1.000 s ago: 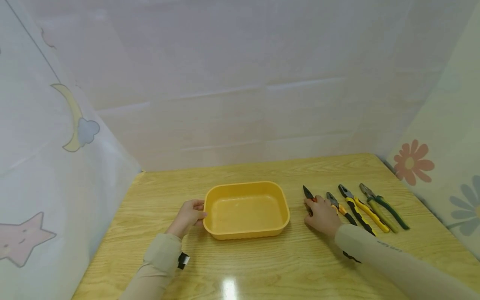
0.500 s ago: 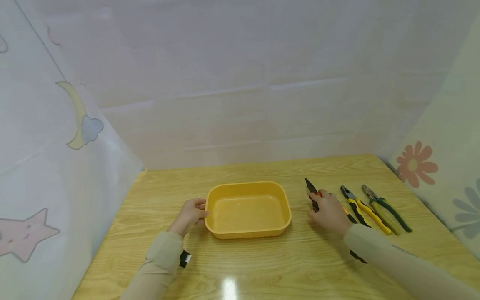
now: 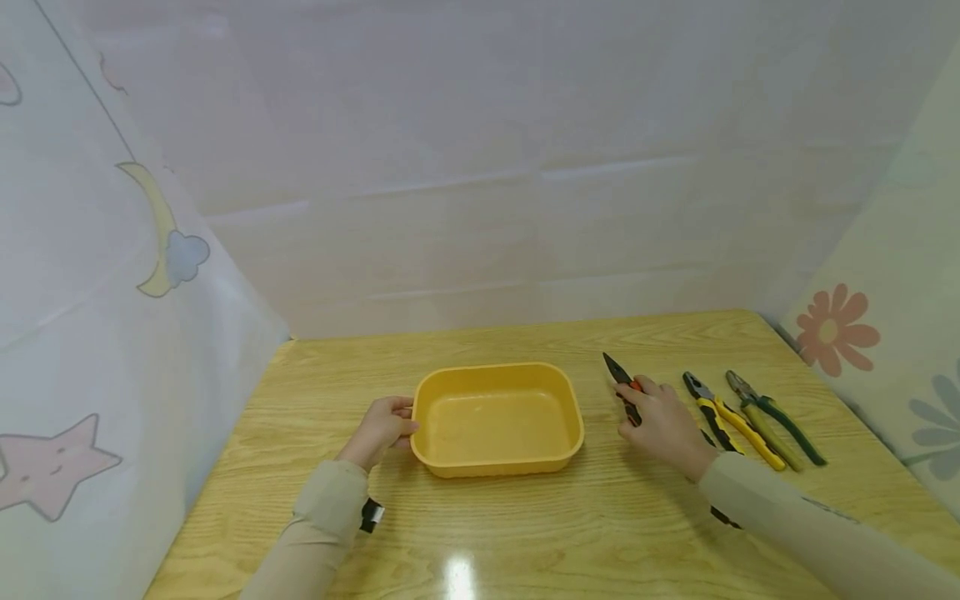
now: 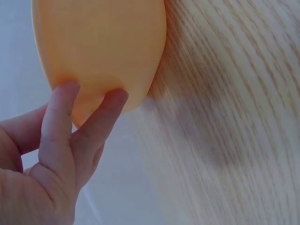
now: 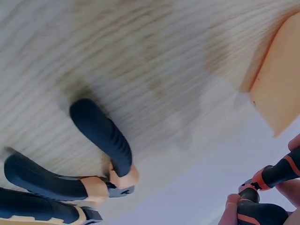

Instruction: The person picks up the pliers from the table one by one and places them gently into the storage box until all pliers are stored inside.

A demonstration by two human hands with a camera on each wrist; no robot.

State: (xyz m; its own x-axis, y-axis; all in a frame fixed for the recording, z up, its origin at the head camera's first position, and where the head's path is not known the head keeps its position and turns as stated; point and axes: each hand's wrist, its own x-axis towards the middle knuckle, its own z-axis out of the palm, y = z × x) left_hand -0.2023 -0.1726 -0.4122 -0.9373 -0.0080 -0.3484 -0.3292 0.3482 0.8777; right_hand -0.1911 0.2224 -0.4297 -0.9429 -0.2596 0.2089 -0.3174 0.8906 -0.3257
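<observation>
A yellow plastic basin (image 3: 495, 472) stands on the wooden table. My left hand (image 3: 381, 432) is at its left end; in the left wrist view the fingertips rest against the outside of the basin's wall (image 4: 105, 42). To the right of the basin, my right hand (image 3: 663, 427) grips needle-nose pliers (image 3: 618, 369) by their black-and-red handles, the dark pointed nose facing away from me. The right wrist view shows the handles (image 5: 265, 213) between the fingers. Pliers with black-and-orange handles (image 5: 101, 131) lie close by, mostly hidden under the right hand in the head view.
Right of that hand lie yellow-and-black pliers (image 3: 720, 412) and green-handled pliers (image 3: 768, 417), side by side. The wooden table (image 3: 525, 550) ends at a pale cloth (image 3: 480, 250) behind, with printed cloth walls on both sides.
My right hand has drawn the needle-nose pliers slightly away from the row, their nose now farther forward. The left hand and basin stay in place; the head view has shifted slightly.
</observation>
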